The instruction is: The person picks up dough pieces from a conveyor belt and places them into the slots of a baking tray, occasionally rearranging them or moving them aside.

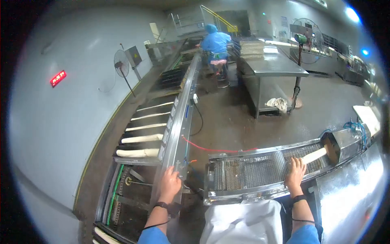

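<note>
My left hand (170, 184) rests at the metal rail (177, 143) of the long conveyor, fingers apart and nothing in them. Just beyond it, a black tray line carries several long pale dough strips (138, 153), laid crosswise and side by side. Over the wire-mesh belt (252, 171) on the right, my right hand (295, 175) is open, its fingertips right at the near end of another dough strip (313, 155). That strip lies along the belt, its far end at the opening of a metal housing (350, 143).
White sheeting (243, 223) covers something in front of me. A co-worker in blue (216, 44) is farther along the conveyor. A steel table (280, 67) bears stacked boards (252, 49). A red hose (219, 149) crosses between both conveyors; a standing fan (122, 64) is by the wall.
</note>
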